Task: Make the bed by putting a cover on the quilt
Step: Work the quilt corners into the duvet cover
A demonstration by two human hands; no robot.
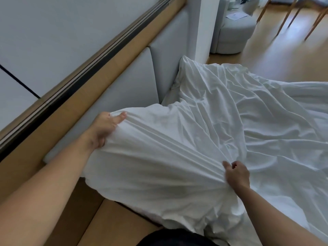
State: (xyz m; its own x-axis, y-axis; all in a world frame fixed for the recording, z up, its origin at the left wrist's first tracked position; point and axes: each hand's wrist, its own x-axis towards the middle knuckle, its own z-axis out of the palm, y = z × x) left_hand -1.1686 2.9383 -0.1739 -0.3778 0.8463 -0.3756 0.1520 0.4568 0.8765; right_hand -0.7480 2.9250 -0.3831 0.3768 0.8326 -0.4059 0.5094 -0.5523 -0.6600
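Head view, from your left: a wooden ledge (53, 121) runs diagonally under the pale wall, with grey padded headboard panels (134, 82) just beside it. Your left hand (104, 128) is at the headboard edge of the bed, gripping a plump corner of the white cover (159, 157). Its thumb lies on top and the fingers are curled under the cloth.

From that grip, long taut pleats run across the cover to your right hand (237, 174). That hand pinches a gathered bunch of the folds, with its fingers curled tight around them. The stretch between your hands is smooth and drawn tight. Below it, the cloth sags in soft creases over the near corner of the bed and the wooden platform (99, 219) under it.

Past your right hand the cover spreads over the bed toward its right side, rumpled into broad, loose wrinkles. One far corner of the cover stands up against the headboard, next to a white pillar (200, 29).

Further right there is a wooden floor (275, 55). On it sit a round pale armchair (232, 36) with a sheet of paper (237, 15) on its seat, and slanted wooden chair legs (284, 20).
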